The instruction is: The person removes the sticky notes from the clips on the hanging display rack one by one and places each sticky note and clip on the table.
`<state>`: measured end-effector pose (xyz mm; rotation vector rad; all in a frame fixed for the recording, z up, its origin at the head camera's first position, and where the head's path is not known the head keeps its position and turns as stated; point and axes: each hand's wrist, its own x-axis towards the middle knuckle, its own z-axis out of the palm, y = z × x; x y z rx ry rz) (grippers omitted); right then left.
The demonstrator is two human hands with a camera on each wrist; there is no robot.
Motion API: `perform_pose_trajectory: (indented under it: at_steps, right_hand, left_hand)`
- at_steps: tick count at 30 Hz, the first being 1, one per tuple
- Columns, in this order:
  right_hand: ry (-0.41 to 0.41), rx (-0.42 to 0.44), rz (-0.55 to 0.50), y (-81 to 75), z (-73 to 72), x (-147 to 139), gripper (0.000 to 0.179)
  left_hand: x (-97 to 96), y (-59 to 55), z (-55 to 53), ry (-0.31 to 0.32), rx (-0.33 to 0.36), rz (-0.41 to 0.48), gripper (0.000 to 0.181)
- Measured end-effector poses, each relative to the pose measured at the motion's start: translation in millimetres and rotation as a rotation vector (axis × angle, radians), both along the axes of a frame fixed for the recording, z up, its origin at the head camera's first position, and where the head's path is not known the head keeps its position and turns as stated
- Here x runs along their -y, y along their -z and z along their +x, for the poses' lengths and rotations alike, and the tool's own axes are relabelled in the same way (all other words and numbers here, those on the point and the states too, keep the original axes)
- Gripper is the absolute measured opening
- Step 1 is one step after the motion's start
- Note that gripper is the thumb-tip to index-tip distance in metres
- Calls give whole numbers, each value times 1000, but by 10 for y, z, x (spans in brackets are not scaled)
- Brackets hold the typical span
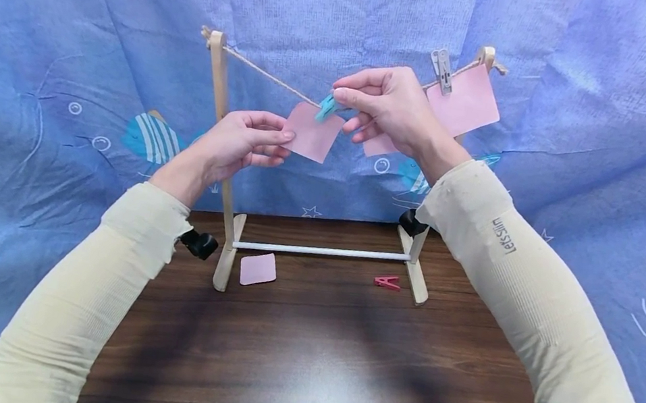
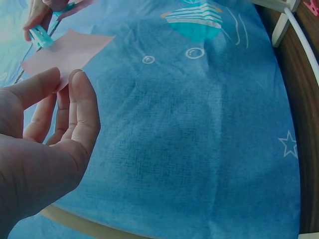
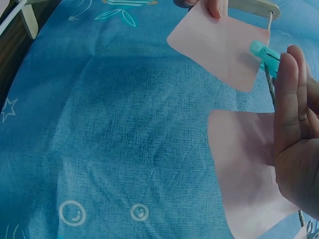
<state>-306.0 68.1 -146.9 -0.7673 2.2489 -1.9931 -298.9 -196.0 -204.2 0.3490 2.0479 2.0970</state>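
Observation:
In the head view my left hand [image 1: 245, 142] pinches the left edge of a pink paper square [image 1: 314, 140] between thumb and fingers. My right hand [image 1: 399, 106] pinches a teal clothespin [image 1: 326, 107], whose jaws sit over the paper's top edge at the twine [image 1: 272, 77]. The right wrist view shows the clothespin [image 3: 265, 57] at the edge of that paper [image 3: 224, 47], next to the twine. Behind my right hand hangs another pink paper [image 1: 379, 145], partly hidden. Further right, a grey clothespin [image 1: 441, 72] holds a third pink paper [image 1: 466, 103] on the twine.
The twine runs between two wooden posts [image 1: 219, 75] of a stand joined low down by a white rod [image 1: 322, 252]. On the dark wooden table [image 1: 305, 335] lie a loose pink paper [image 1: 258, 269] and a red clothespin [image 1: 388, 282]. A blue patterned cloth [image 1: 335, 19] hangs behind.

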Motion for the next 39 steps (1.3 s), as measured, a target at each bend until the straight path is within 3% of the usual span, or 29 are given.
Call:
perform_pose_trajectory:
  at_steps: [14, 23, 34, 39]
  right_hand:
    - [41, -5, -249, 25, -26, -20, 27]
    - [41, 26, -309, 65, -2, -117, 24]
    - [-21, 93, -191, 108, 89, -294, 43]
    - [-48, 30, -62, 159, 158, -394, 44]
  left_hand:
    - [-15, -9, -1, 15, 16, 46, 19]
    - [-22, -22, 24, 14, 31, 46, 19]
    - [-1, -11, 46, 23, 38, 52, 12]
    - [8, 7, 79, 26, 16, 19, 16]
